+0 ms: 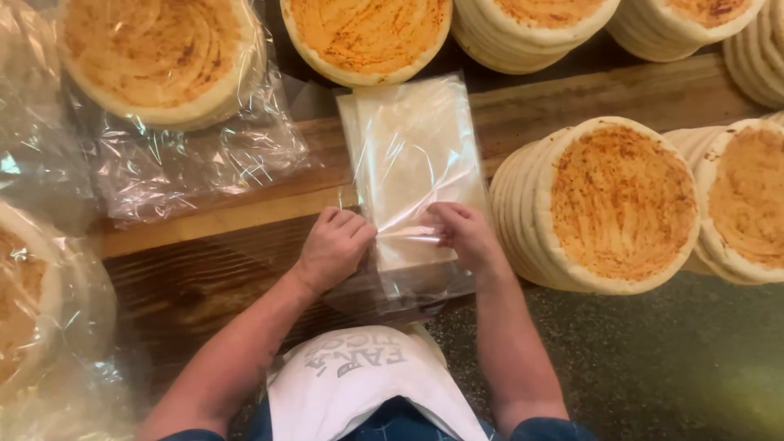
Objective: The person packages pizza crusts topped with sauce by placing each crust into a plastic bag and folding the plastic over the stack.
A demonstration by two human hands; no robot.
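A stack of clear plastic bags [412, 155] lies on the wooden table [212, 269] straight in front of me. My left hand [333, 247] pinches the near left edge of the top bag, fingers curled. On the near right edge my right hand [467, 237] grips the same bag, and the film bunches up between the two hands. Just right of my right hand leans a stack of round flatbreads [608, 204], browned on top.
A bagged stack of flatbreads [159, 61] sits at the back left, with another bagged stack [33, 302] at the left edge. More unbagged stacks line the back [367, 37] and the right [747, 204]. A dark speckled counter [653, 359] lies to the near right.
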